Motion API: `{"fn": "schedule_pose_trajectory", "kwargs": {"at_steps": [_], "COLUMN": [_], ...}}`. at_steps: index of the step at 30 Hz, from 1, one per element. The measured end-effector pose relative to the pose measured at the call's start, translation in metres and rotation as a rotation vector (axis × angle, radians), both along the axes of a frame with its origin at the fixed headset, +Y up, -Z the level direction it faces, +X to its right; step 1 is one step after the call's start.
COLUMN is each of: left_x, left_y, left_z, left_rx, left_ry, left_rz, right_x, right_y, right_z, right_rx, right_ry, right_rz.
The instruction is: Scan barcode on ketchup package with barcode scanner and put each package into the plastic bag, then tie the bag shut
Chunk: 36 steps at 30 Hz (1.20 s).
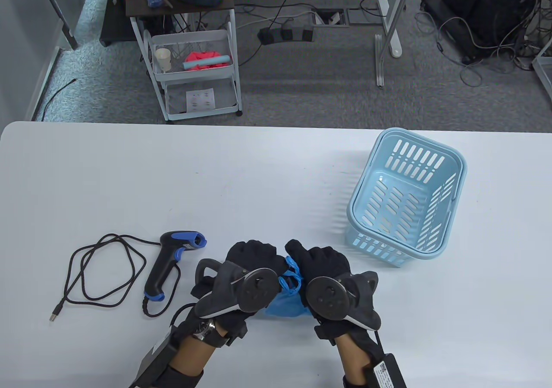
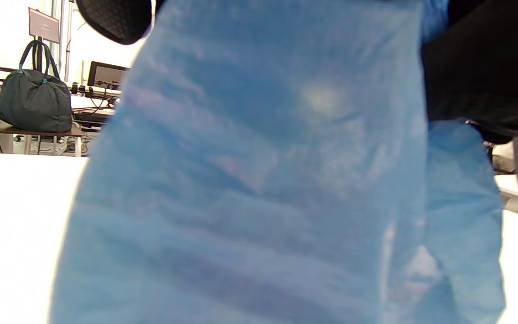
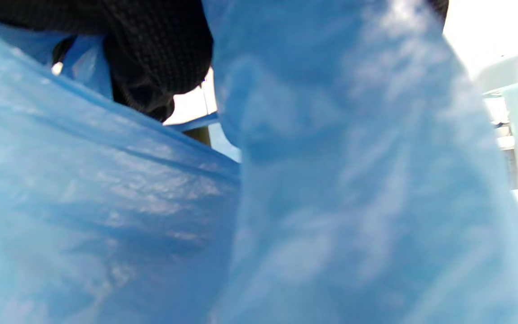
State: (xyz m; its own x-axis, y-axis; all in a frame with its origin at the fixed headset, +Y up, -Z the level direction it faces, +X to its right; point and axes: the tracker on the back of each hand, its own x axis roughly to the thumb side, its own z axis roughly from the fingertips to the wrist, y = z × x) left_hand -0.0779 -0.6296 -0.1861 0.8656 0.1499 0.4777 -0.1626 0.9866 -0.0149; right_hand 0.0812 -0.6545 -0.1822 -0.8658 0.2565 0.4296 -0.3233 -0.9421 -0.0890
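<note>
Now both hands [image 1: 284,271] grip blue bag [image 1: 284,304] — no legible writing.

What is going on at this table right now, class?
A person in black sensor gloves is working a thin blue plastic bag at the near edge of the white table. The left hand and right hand both grip the bag's top, apparently tying it. The black-and-blue handheld barcode scanner lies to the left, its cable loose. The light blue slotted plastic basket stands to the right with no packages visible in it.
</note>
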Motion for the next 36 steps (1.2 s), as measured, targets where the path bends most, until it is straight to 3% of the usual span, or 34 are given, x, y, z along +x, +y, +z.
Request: {"fn": "schedule_pose_trajectory", "kwargs": {"at_steps": [7,12,24,36], "left_x": [0.005,0.007,0.015,0.004], "left_y": [0.004,0.005,0.006,0.008], "left_z": [0.001,0.0,-0.002,-0.004], "left_rx": [0.021,0.027,0.04,-0.003], "left_ry": [0.001,0.001,-0.02,-0.047], "left_rz": [-0.071,-0.069,-0.078,0.028], "right_x": [0.009,0.016,0.02,0.025], "right_y": [0.003,-0.002,-0.002,-0.003], "right_z": [-0.003,-0.007,-0.004,-0.008], "right_rx": [-0.237,-0.278,-0.092,-0.116], "right_ry": [0.204,0.26,0.128,0.131], "right_rz": [-0.151,-0.253,-0.383,-0.404]}}
